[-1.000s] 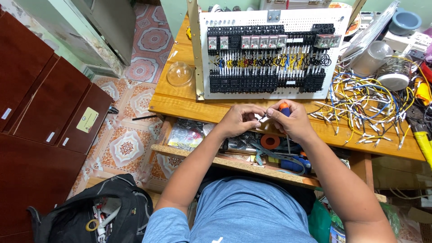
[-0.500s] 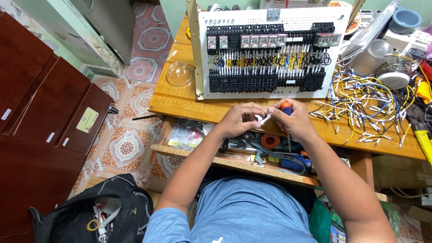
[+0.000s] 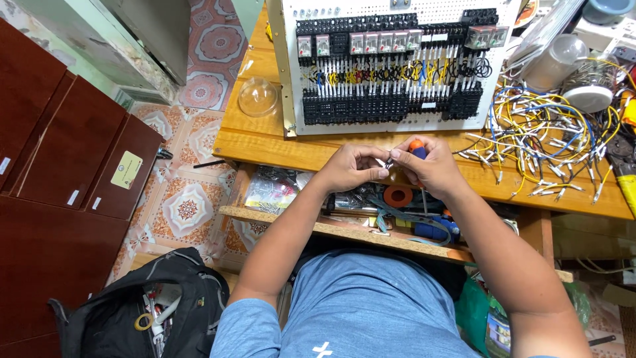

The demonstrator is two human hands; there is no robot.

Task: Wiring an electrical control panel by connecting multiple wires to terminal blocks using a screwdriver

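From above the head, the left hand [image 3: 350, 167] pinches a small pale wire end [image 3: 388, 162] between thumb and fingertips, its grip nearly closed on it, while the right hand [image 3: 434, 167] has its grip wrapped shut around a screwdriver [image 3: 417, 148] with an orange and blue handle, the shaft pointing down behind the palm. Both hover just over the front edge of the wooden counter [image 3: 265, 142], in front of the white perforated panel [image 3: 397, 63]. I'd say the wire piece is tiny and smooth enough to slip from that pinch and drop into the cluttered tray [image 3: 371, 229] below, where it would be hard to find among the tape and tools. The screwdriver tip is hidden, so I cannot tell how near it sits to the fingers; a slip could jab skin. The panel is stiff, carrying rows of black blocks and thin looping wires. To the right lies a tangle of loose wires [image 3: 550, 139], limp, glossy, blue, yellow and white. A clear plastic dome [image 3: 258, 97] sits near the counter's left corner, and a soft black bag [image 3: 139, 311] gapes on the patterned floor tiles [image 3: 185, 205].
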